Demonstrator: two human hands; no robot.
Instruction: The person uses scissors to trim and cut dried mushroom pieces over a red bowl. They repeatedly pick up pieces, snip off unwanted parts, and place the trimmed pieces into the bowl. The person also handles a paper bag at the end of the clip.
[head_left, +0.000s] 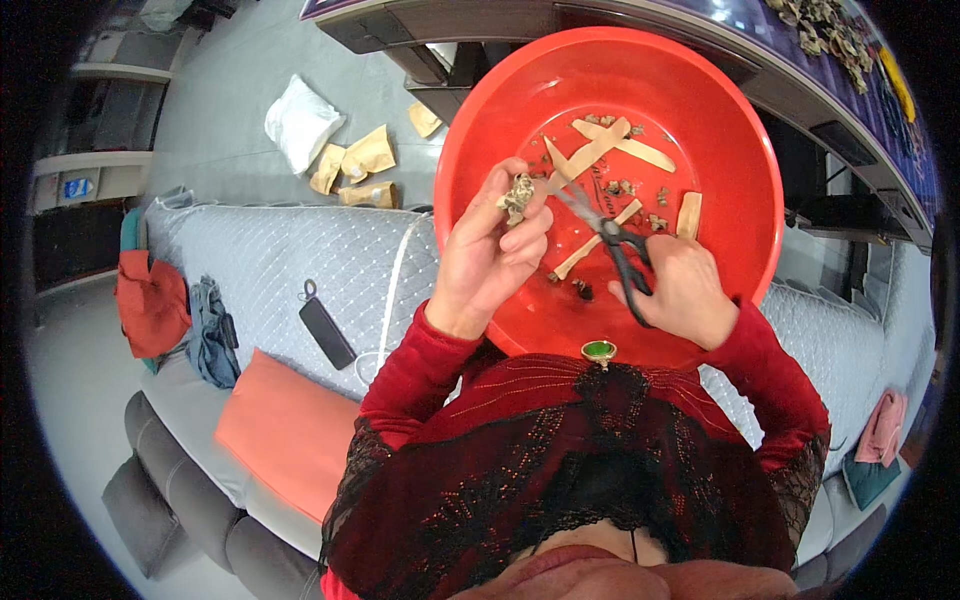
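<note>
In my left hand (487, 255) I pinch a crumpled piece of dried grey-brown plant or fungus (517, 199) above the left side of a red plastic basin (756, 202). My right hand (686, 289) grips scissors (613, 232) by their black handles. Their blurred blades are directed up and left, close to the dried piece; whether they touch it I cannot tell. Below, on the basin floor, lie several flat tan strips (596, 154), two of them crossed. Small dark crumbled bits (658, 223) are scattered among them.
A table (465, 30) borders the basin's far side, with a dried heap (821, 34) at its right. On the quilted grey sofa cover (285, 232) rest a black phone (327, 334) and a white cable (394, 277). Brown paper packets (369, 154) and a white bag (302, 124) lie on the floor.
</note>
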